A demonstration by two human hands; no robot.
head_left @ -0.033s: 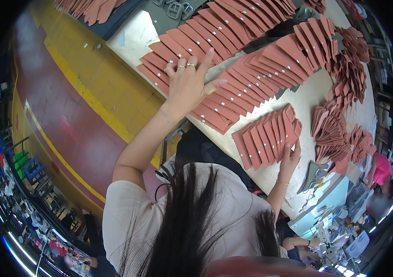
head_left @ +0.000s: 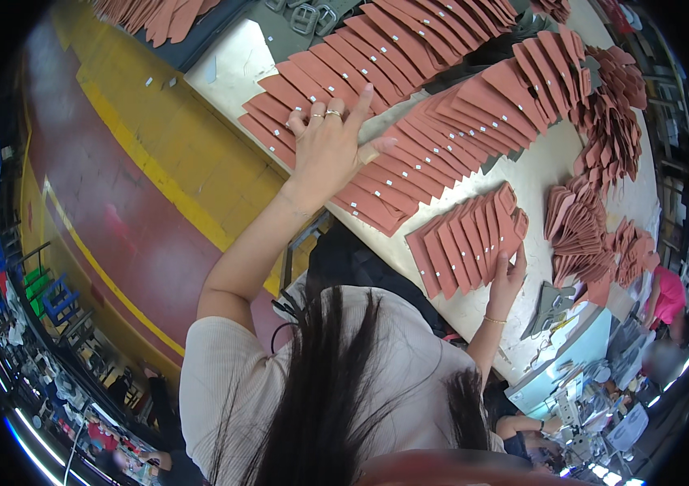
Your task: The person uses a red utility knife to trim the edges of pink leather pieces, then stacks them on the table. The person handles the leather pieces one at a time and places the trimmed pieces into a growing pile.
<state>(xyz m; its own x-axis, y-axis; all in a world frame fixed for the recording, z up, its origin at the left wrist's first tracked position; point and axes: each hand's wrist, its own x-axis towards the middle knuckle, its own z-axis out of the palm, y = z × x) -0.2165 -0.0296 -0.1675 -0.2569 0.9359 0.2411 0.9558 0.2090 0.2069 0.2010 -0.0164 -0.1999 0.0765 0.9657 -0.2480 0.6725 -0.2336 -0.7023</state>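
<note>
Rust-coloured cut fabric pieces lie overlapped in long fanned rows, each with a small white label. My left hand [head_left: 324, 150] rests palm down over the left end of the far row [head_left: 320, 77], fingers spread and rings on them. Its thumb points toward the nearer row [head_left: 433, 154]. A shorter fan of the same pieces [head_left: 462, 243] lies closer to me on the right. At that fan's right end, my right hand [head_left: 508, 285] touches the edge, thumb and fingers apart; I see no piece lifted in it.
The pale worktable [head_left: 543, 154] carries bundled rust pieces [head_left: 575, 231] at the right and dark green pieces [head_left: 551, 308] near its right edge. Grey-green buckle-shaped parts [head_left: 306, 18] lie at the far side. Left is a yellow and red floor [head_left: 118, 202]. A person in pink [head_left: 668, 296] is at far right.
</note>
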